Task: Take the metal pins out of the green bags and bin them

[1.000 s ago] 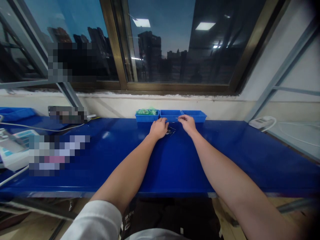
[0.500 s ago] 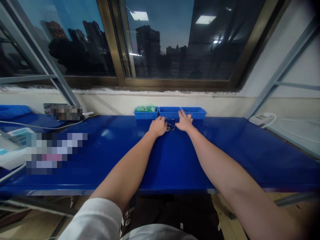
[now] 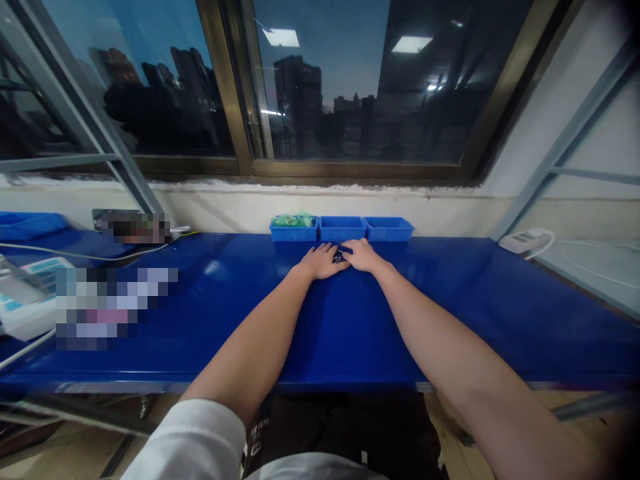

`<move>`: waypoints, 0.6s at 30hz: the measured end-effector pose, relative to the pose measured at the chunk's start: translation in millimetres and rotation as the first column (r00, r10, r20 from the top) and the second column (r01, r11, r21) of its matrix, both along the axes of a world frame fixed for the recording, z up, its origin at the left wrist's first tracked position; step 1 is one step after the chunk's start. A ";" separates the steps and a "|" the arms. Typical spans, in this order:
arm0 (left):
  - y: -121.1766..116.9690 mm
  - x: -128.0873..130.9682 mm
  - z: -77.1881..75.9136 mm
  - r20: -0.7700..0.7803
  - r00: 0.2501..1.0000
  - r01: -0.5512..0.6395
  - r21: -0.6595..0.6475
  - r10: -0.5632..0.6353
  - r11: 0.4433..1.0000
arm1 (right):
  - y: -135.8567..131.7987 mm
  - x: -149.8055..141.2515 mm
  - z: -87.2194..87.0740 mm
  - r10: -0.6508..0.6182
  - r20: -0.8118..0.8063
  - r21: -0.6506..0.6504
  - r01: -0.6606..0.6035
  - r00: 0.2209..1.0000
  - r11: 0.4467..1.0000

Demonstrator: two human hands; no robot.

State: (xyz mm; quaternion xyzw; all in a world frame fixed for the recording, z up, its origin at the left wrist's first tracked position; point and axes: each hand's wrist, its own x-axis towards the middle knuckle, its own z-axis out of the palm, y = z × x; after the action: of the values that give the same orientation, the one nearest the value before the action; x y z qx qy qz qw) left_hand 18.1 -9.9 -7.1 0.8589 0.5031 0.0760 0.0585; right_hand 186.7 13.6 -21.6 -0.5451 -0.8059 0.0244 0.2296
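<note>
Between my two hands lies a small heap of thin, shiny metal pieces (image 3: 339,257) on the blue table (image 3: 345,327); they look like pins or screws, but are too small to name surely. My left hand (image 3: 321,261) rests flat at the left of the heap, fingers apart and thumb reaching along its near side. From the right, my right hand (image 3: 362,255) touches or nearly touches the heap, its fingers stretched out and curving around the far side. Just behind the hands stand the middle blue bin (image 3: 343,230) and the right blue bin (image 3: 389,231), with small bits in the right one.
A left blue bin (image 3: 294,233) holds green plastic packets (image 3: 294,220). A white scale-like device (image 3: 33,313) stands at the far left beside a blurred-out patch. A white power strip (image 3: 525,240) with a cable lies at the right, near a grey metal frame (image 3: 545,167).
My right hand has come away from the front of the right bin, down and left to the heap. My left hand has flattened and spread its fingers. The metal pieces are closer together.
</note>
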 end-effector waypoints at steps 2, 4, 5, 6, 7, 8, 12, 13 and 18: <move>-0.2 0.9 0.8 -0.003 1.000 0.016 -0.028 -0.016 0.999 | 0.2 -0.5 -0.1 0.012 0.003 -0.024 -0.012 1.000 1.000; 0.0 1.3 1.8 0.001 0.999 0.035 -0.037 -0.035 0.999 | -0.6 -0.4 2.2 0.065 -0.016 -0.010 -0.065 0.998 0.998; 0.2 1.3 2.1 0.005 0.999 0.046 -0.034 -0.045 0.998 | -1.4 -0.2 3.6 0.088 -0.031 0.004 -0.088 0.996 0.996; 0.4 1.2 2.4 0.008 0.998 0.058 -0.027 -0.058 0.998 | -2.4 0.0 5.0 0.099 -0.047 0.018 -0.099 0.994 0.995; 0.6 1.0 2.5 0.010 0.997 0.071 -0.016 -0.071 0.997 | -3.5 0.2 6.2 0.096 -0.063 0.031 -0.094 0.993 0.995; 0.7 0.9 2.5 0.013 0.996 0.083 -0.001 -0.083 0.997 | -4.7 0.3 7.2 0.081 -0.080 0.042 -0.077 0.994 0.996; 0.1 0.5 2.6 0.023 0.994 0.107 0.059 -0.108 0.993 | -8.6 -1.0 9.7 0.037 -0.127 0.018 -0.035 0.991 0.999; -0.3 0.4 2.6 0.028 0.994 0.106 0.070 -0.108 0.992 | -9.1 -1.7 10.2 0.037 -0.132 0.003 -0.037 0.991 0.999; -1.2 0.4 2.2 0.039 0.994 0.095 0.109 -0.099 0.989 | -8.5 -4.3 9.7 -0.005 -0.105 0.032 0.008 0.994 0.999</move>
State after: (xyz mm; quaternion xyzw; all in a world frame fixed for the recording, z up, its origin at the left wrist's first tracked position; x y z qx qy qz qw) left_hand 18.5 -11.1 -4.9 0.8823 0.4545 0.1193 0.0271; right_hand 182.4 5.1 -11.9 -0.5419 -0.7913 0.0392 0.2805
